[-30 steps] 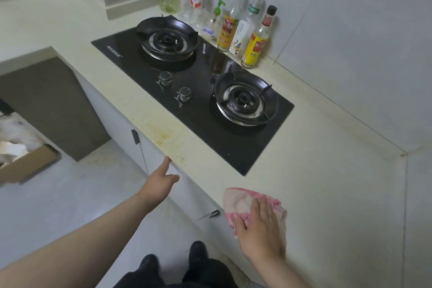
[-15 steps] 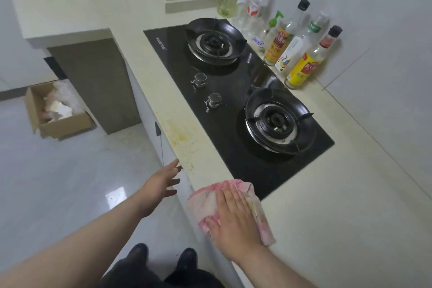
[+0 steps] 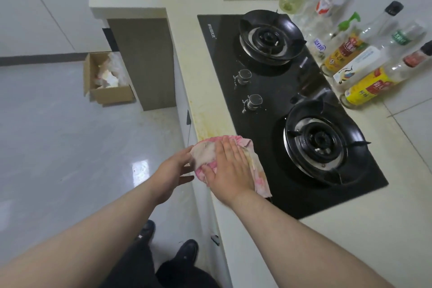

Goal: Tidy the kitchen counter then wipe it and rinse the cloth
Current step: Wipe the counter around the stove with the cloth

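Cloth [image 3: 205,155], pink-and-cream, soft and limp, lies at the left edge of the cream counter [image 3: 210,105] beside the black glass hob [image 3: 268,91]; your right hand [image 3: 230,168] presses it flat, fingers straight; your left hand [image 3: 173,170], fingers loose, touches its left edge; likely light; gather it mid-bunch.

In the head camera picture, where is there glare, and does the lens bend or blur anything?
Head view: a bright glare patch lies on the glossy floor; the wide lens makes the row of bottles lean outward, and the farthest ones look smeared; the pink cloth and the right hand on it are sharp.
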Motion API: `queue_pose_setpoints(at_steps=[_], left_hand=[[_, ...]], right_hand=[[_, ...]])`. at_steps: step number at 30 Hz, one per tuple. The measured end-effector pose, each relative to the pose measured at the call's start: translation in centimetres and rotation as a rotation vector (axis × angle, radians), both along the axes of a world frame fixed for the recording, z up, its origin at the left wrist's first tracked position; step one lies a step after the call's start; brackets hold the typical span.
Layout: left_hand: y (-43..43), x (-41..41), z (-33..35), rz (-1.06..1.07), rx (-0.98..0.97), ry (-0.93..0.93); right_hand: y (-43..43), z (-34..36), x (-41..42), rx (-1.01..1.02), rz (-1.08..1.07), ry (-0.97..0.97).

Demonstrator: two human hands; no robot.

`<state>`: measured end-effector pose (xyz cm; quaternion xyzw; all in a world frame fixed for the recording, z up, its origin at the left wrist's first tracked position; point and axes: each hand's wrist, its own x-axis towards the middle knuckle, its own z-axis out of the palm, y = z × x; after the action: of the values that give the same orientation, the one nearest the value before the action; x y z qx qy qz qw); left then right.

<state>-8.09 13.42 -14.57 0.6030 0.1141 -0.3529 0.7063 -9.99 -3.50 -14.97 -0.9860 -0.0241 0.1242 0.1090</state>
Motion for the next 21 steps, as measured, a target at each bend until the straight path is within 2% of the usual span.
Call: queue_pose_setpoints(at_steps=[4,7,9,13,21], left_hand=[[-0.2,0.7,0.3,0.051,0.083,0.008],[-0.8,0.5,0.8,0.063,0.146,-0.019],[-1.3,0.4,0.7,0.099,0.168,-0.021],[-1.8,1.1,0.3,0.171,0.232,0.018],[-1.4,3.8,-0.9,0.104,0.259,-0.046]], right_hand=[[-0.1,-0.1,0.6,0.014,0.015,0.002],[-0.9,0.0,0.6,0.137,0.026,0.039],[-2.1,0.4,0.6,0.224,-0.039,0.028],[-2.8,1.1,-0.2,0.08,-0.046,0.023],[-1.2,0.3,2.0,-0.068,-0.01,0.033]])
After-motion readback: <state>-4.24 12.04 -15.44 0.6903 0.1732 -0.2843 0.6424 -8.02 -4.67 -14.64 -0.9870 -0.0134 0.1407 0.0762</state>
